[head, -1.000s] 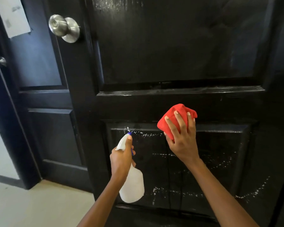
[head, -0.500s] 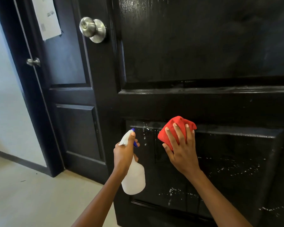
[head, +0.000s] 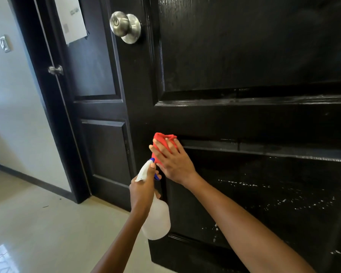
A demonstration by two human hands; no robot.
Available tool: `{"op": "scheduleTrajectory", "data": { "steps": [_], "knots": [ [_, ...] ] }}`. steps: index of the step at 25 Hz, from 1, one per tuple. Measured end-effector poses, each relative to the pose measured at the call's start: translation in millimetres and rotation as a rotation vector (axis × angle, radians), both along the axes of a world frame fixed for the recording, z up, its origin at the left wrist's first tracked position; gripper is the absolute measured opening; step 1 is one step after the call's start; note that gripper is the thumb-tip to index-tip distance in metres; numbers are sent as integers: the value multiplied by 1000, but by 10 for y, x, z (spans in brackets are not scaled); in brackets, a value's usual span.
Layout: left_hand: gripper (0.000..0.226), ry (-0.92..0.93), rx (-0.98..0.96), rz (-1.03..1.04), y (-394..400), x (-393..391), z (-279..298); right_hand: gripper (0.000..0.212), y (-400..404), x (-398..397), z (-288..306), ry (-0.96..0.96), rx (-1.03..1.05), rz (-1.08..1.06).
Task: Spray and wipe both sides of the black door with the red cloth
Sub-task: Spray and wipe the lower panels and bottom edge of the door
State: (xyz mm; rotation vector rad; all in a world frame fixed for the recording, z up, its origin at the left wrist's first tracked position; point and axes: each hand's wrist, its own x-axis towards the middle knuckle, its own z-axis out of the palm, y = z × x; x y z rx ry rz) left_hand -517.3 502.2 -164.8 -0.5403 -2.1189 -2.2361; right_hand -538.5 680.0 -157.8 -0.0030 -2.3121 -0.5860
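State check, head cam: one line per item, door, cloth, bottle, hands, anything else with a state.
black door: swung open, lower panel wet with white spray droplets
red cloth: bunched, pressed flat on the door's lower panel corner
spray bottle: upright, held off the door, translucent
right hand: fingers straight, pressing the cloth
left hand: grips the bottle neck
door knob: untouched
paper sheet: stuck on the far door
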Motion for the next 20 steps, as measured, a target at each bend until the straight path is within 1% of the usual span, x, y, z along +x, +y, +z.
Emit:
{"op": "scheduleTrajectory", "data": {
  "steps": [2, 5, 7, 9, 12, 14, 15, 17, 20],
  "knots": [
    [28, -14, 4, 17, -31, -17, -8, 69, 29, -35, 69, -37, 45, 12],
    [7, -14, 10, -13, -9, 58, -51, 60, 167, 215, 29, 7, 53, 1],
    [13, -9, 9, -45, 28, 95, -93, 59, 270, 475, -30, 104, 23, -39],
    [15, -45, 23, -93, 83, 92, -158, 60, 405, 845, -102, 220, -41, -104],
    [30, -81, 5, -132, 212, 77, -234, 63, 694, 1532, -372, 399, -139, -270],
    [36, -72, -12, -138, 287, 87, -250, 66, 804, 1785, -500, 474, -222, -368],
    [38, -61, -14, -134, 305, 84, -252, 69, 815, 1769, -524, 491, -259, -380],
    [37, -68, 1, -98, 283, 73, -238, 71, 743, 1555, -501, 472, -303, -334],
    [37, -99, 10, -40, 182, 18, -199, 71, 554, 1096, -389, 369, -229, -211]
  ]
}}
